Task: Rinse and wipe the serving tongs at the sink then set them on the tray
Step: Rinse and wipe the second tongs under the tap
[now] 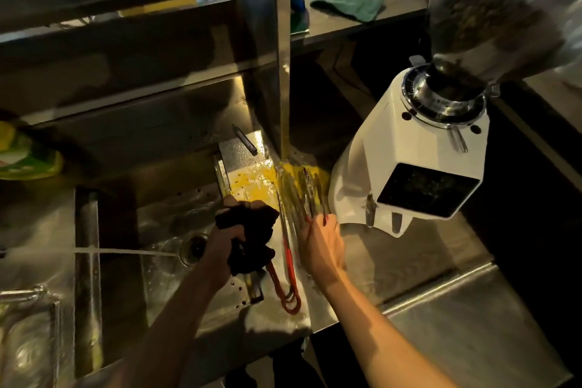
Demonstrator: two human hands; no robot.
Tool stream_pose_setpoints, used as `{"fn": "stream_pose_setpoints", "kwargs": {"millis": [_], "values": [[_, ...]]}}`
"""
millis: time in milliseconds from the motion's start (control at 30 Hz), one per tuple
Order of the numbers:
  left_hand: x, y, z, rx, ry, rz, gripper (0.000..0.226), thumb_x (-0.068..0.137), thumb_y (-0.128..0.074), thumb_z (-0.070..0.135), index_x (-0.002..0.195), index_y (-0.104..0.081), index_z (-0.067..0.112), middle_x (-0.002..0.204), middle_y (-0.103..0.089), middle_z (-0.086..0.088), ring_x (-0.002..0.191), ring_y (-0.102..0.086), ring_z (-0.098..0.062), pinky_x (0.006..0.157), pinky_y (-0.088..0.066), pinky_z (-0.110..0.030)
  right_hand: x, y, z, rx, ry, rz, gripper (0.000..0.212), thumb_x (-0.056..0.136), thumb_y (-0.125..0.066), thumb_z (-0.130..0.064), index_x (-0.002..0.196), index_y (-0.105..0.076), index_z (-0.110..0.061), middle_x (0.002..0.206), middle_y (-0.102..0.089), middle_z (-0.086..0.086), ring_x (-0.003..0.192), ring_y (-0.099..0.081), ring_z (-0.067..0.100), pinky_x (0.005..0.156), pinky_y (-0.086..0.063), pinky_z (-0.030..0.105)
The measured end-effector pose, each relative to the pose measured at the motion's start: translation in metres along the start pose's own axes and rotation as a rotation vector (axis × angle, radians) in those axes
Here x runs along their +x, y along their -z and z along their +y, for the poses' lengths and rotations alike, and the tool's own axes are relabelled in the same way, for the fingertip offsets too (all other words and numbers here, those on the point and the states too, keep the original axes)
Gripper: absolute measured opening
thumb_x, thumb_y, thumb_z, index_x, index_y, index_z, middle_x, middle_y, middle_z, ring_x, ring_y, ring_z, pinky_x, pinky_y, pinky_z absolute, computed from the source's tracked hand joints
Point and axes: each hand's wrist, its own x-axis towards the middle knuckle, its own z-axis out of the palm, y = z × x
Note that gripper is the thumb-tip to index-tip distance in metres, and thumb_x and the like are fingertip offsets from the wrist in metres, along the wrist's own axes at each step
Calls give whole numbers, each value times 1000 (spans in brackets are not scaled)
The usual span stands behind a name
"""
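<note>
Black cloth [248, 231] in left hand [224, 246], right hand [322, 246] on tongs [297, 195]

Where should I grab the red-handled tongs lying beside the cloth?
Grip the tongs by the red handles, probably from above on the right: they lie flat, and the left hand with the cloth crowds their left side.

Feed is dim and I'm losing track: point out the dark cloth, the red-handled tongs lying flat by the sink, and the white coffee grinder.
dark cloth [252, 230]: head view, its bunched middle.
red-handled tongs [289, 261]: head view, the red grip of one arm.
white coffee grinder [378, 142]: head view, its white side panel.
</note>
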Motion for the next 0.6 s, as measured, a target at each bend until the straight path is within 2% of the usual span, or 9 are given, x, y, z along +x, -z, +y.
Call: {"fn": "stream_pose_setpoints", "kwargs": {"millis": [67,133,233,300,367,467,533,600], "values": [[3,3,1,-1,-12,27,23,88,-43,-2,107,-55,3,105,-60,-23,90,-65,-37,64,-56,-39,0,3,1,38,14,18,10,102,-43,-31,103,-46,-22,109,-46,4,86,-51,14,70,-56,30],[4,7,3,-16,-16,37,27,87,-44,-1,111,-55,1,106,-59,-22,91,-64,-36,67,-57,-40,1,10,0,105,28,28,15,102,-35,-35,92,-41,-25,103,-43,1,78,-47,9,64,-49,24],[5,15,5,-43,-8,33,24,84,-42,-1,103,-57,3,98,-60,-19,79,-67,-30,69,-58,-39,3,19,-4,244,98,13,19,103,-34,-35,90,-45,-26,101,-43,0,76,-45,2,59,-36,14],[5,25,7,-78,7,23,21,81,-45,2,97,-58,5,100,-59,-18,83,-65,-32,79,-57,-47,3,23,-11,329,239,17,18,104,-40,-34,98,-52,-22,101,-46,-1,79,-47,4,62,-37,16],[3,36,10,-122,10,29,17,79,-48,4,93,-57,8,105,-58,-18,92,-61,-35,91,-51,-55,6,23,-18,389,361,-9,21,105,-43,-36,103,-57,-20,100,-53,0,84,-52,11,69,-41,24],[-5,62,16,-242,2,32,23,88,-38,-1,94,-58,8,94,-68,-19,80,-68,-35,72,-59,-45,7,14,-43,344,482,-176,21,105,-43,-33,109,-58,-19,103,-57,2,93,-53,16,77,-40,31],[-11,85,19,-282,-7,56,25,90,-36,-3,95,-59,5,80,-73,-16,68,-72,-31,57,-61,-38,2,4,-67,317,516,-292,19,106,-41,-33,109,-55,-21,98,-53,-1,89,-49,14,74,-36,33],[-14,113,20,-322,-21,74,26,90,-36,-4,101,-60,2,73,-74,-13,64,-73,-28,53,-59,-35,-7,-4,-96,294,523,-390,18,107,-38,-35,105,-53,-24,94,-51,-3,86,-48,15,71,-35,35]]}}
